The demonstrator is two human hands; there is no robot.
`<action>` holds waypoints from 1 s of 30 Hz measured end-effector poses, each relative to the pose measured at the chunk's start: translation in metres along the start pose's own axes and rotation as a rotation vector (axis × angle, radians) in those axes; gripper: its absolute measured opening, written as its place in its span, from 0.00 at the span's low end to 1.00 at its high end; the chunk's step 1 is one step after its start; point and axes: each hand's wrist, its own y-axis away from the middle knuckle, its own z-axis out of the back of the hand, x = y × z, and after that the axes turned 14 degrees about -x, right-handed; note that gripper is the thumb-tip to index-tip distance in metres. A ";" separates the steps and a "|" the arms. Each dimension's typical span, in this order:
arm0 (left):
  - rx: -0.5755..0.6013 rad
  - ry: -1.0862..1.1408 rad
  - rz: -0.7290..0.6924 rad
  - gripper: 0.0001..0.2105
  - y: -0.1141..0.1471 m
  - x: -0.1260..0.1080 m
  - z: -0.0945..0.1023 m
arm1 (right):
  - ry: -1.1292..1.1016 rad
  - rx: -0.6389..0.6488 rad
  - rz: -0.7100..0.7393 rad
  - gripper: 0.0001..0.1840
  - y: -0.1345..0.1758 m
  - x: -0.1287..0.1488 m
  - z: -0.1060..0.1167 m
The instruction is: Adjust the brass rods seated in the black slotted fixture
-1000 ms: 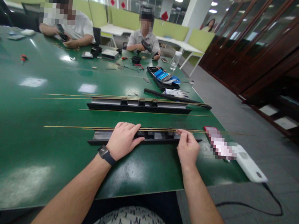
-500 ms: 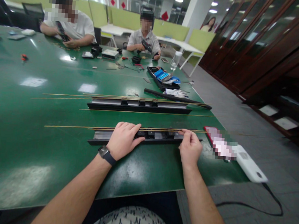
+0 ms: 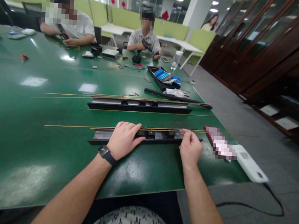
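Observation:
A black channel-shaped rail (image 3: 103,136) with a silvery inside lies before me on the green table, and small black blocks (image 3: 151,133) sit in it. My left hand (image 3: 123,139) is wrapped over the rail's left part, thumb along the near side and fingers over the far edge. Thin brass-coloured rods (image 3: 68,126) run along the top of the rail and pass under or beside that hand. At the rail's right end my right hand (image 3: 191,149) pinches a thin rod between thumb and forefinger; its other fingers are curled in.
Behind lies a second rail (image 3: 139,108) with more rods on and beside it. A black strip (image 3: 176,97), gloves (image 3: 176,92) and a black tray (image 3: 152,74) are farther back. A phone (image 3: 218,143) and white device (image 3: 250,164) lie right. Two people sit across the table (image 3: 56,173).
The left end of one thin rod has shifted slightly to the right, along with a very small rightward movement of my right hand. My left hand stays in place.

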 end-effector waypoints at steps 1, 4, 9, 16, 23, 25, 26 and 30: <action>-0.001 0.000 -0.001 0.22 0.000 0.000 0.000 | 0.003 -0.008 0.001 0.21 0.000 0.000 0.000; -0.003 0.005 -0.002 0.22 0.000 0.000 0.001 | 0.012 -0.020 0.003 0.21 -0.001 0.001 0.001; -0.001 0.010 0.005 0.21 -0.001 0.000 0.001 | -0.005 -0.017 -0.004 0.24 0.000 0.002 0.001; 0.002 -0.001 0.004 0.21 -0.001 0.000 0.001 | -0.023 0.064 0.016 0.25 0.004 0.006 0.001; 0.009 0.008 0.004 0.21 -0.001 0.000 0.001 | 0.013 0.006 0.021 0.24 0.001 0.003 0.002; 0.014 0.005 0.006 0.21 -0.001 0.000 0.001 | 0.016 -0.010 0.015 0.25 -0.001 0.001 0.002; 0.016 0.004 0.007 0.21 -0.001 0.000 0.001 | 0.015 -0.014 0.009 0.25 -0.002 0.001 0.002; 0.017 -0.002 0.005 0.22 -0.002 0.000 0.001 | -0.009 -0.008 0.000 0.25 -0.002 0.001 0.002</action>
